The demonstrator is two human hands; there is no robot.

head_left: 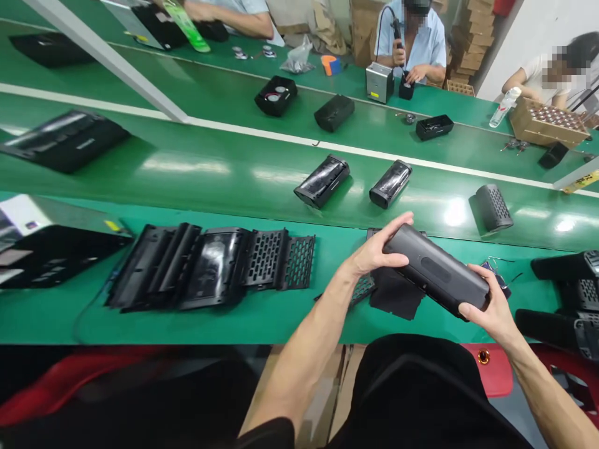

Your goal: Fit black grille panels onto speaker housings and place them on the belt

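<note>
A black speaker housing (pixel 435 269) is held tilted above the green bench, its left end higher and farther away. My left hand (pixel 381 249) grips that upper left end, thumb along the near face. Around the lower right end, my right hand (pixel 486 302) is closed with its thumb underneath. Below the housing lie a flat black sheet (pixel 395 296) and a perforated grille piece (pixel 362 288), partly covered. Left of them, a row of black shell panels (pixel 215 265) and perforated grilles (pixel 299 262) rests on the bench.
Black speaker bodies (pixel 322 181) sit on the green conveyor (pixel 219 174) beyond the bench. Stacked black housings (pixel 566 280) stand at right, a metal-topped box (pixel 60 243) at left. Across the line, co-workers handle parts; one holds a tool (pixel 397 31). A red stool (pixel 496 371) is below.
</note>
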